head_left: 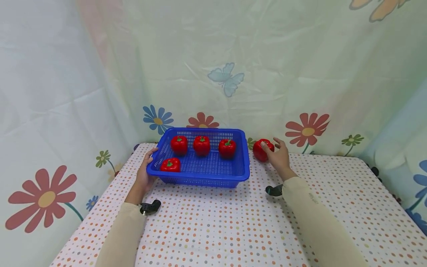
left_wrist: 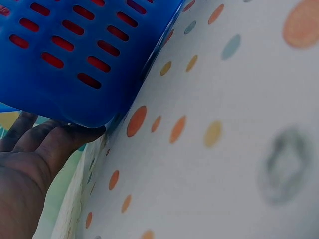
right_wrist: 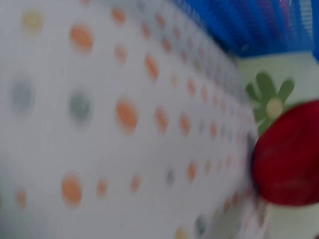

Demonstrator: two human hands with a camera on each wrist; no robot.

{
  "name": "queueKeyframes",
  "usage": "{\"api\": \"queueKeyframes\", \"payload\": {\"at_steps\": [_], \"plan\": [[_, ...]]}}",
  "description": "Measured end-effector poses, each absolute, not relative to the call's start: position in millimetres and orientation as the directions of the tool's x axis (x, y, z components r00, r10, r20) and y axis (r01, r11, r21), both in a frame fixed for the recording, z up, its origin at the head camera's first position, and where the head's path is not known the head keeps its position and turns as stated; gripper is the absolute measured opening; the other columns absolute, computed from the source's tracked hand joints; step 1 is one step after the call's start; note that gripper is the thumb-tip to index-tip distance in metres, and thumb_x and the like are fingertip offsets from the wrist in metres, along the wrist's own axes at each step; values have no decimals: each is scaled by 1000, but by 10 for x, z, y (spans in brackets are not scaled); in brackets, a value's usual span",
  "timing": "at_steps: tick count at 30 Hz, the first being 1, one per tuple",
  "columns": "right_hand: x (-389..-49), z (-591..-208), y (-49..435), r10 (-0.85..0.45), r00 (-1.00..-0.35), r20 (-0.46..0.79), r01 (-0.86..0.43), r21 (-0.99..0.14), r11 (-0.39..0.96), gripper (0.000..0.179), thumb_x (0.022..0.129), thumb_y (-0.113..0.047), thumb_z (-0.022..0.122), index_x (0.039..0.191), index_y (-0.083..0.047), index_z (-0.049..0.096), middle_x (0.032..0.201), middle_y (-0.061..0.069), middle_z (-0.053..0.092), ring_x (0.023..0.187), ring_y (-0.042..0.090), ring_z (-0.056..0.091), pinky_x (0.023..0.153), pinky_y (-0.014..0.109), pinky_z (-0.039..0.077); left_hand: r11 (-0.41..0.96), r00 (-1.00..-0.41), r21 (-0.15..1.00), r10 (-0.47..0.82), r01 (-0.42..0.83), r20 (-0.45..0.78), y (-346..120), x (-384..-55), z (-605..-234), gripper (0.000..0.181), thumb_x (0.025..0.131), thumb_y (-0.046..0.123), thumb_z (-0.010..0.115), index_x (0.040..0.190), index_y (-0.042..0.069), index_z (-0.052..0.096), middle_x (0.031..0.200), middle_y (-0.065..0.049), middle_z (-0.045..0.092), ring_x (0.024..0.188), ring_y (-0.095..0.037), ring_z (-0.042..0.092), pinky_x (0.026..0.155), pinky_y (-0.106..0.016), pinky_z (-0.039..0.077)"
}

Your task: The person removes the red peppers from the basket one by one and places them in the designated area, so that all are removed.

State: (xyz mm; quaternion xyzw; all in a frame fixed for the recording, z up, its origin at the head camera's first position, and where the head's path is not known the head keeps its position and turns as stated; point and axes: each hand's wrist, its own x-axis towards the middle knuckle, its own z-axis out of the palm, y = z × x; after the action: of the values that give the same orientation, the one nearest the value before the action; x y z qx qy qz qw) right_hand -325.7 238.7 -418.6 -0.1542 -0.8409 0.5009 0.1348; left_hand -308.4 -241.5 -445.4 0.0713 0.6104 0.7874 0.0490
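A blue slotted plastic basket (head_left: 207, 180) stands at the back of the table, with several red bell peppers (head_left: 201, 146) inside. My left hand (head_left: 144, 174) rests against the basket's left side. In the left wrist view its fingers (left_wrist: 30, 134) lie along the outside, under the corner. Right of the basket is another red bell pepper (head_left: 258, 151), also at the edge of the right wrist view. My right hand (head_left: 279, 157) is at this pepper with thumb and fingers spread; the thumb overlaps it. The fingers are out of sight in the right wrist view.
A dotted cloth covers the table (head_left: 207, 226). Directly behind the basket and pepper hangs a flowered curtain (head_left: 260, 92), which also runs along both sides. Dark wrist cameras (head_left: 151, 207) are strapped on both wrists.
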Motion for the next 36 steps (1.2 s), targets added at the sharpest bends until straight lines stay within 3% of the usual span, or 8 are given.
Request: {"api": "queueKeyframes", "payload": {"at_steps": [6, 12, 17, 22, 28, 36], "plan": [[-3174, -3870, 2053, 416, -873, 256, -78, -914, 399, 72, 93, -42, 63, 151, -13, 31, 156, 17, 33, 146, 34, 28, 116, 56, 28, -239, -986, 971, 161, 12, 52, -2415, -3087, -4473, 47, 105, 33, 25, 152, 34, 27, 163, -9, 20, 134, -27, 42, 88, -28, 55], [-2951, -3553, 1529, 189, -903, 386, -292, -874, 388, 70, 91, -34, 69, 148, -11, 37, 153, 16, 39, 145, 32, 32, 118, 55, 23, -221, -987, 975, 150, 16, 51, -2400, -3078, -4458, 47, 105, 34, 25, 152, 36, 27, 164, -7, 19, 139, -32, 36, 88, -27, 55], [-2782, -3478, 1059, -130, -962, 238, -270, -895, 355, 73, 89, -31, 72, 150, -16, 35, 152, 17, 40, 142, 38, 39, 112, 54, 36, -231, -988, 973, 147, 17, 52, -2404, -3078, -4455, 47, 105, 33, 25, 152, 34, 27, 163, -8, 20, 138, -31, 37, 88, -27, 55], [-2730, -3591, 612, -333, -942, 42, -178, -903, 390, 76, 87, -26, 75, 151, -19, 34, 151, 18, 42, 136, 41, 46, 104, 52, 45, -233, -986, 972, 155, 20, 58, -2412, -3055, -4451, 48, 105, 33, 25, 153, 33, 26, 163, -9, 20, 141, -33, 35, 89, -28, 55], [-2859, -3686, 183, -388, -921, -36, -146, -891, 429, 78, 85, -21, 76, 152, -17, 36, 150, 18, 44, 133, 38, 49, 104, 52, 46, -245, -987, 969, 148, 27, 65, -2440, -3023, -4449, 49, 105, 33, 27, 153, 32, 26, 163, -9, 19, 143, -36, 32, 88, -27, 55], [-3036, -3733, -198, -368, -927, -71, -137, -850, 509, 80, 82, -33, 79, 150, -17, 39, 147, 14, 49, 134, 32, 49, 106, 51, 45, -247, -984, 969, 167, 17, 60, -2409, -3071, -4455, 48, 105, 34, 27, 153, 32, 26, 164, -7, 20, 144, -36, 32, 89, -28, 55]]}}
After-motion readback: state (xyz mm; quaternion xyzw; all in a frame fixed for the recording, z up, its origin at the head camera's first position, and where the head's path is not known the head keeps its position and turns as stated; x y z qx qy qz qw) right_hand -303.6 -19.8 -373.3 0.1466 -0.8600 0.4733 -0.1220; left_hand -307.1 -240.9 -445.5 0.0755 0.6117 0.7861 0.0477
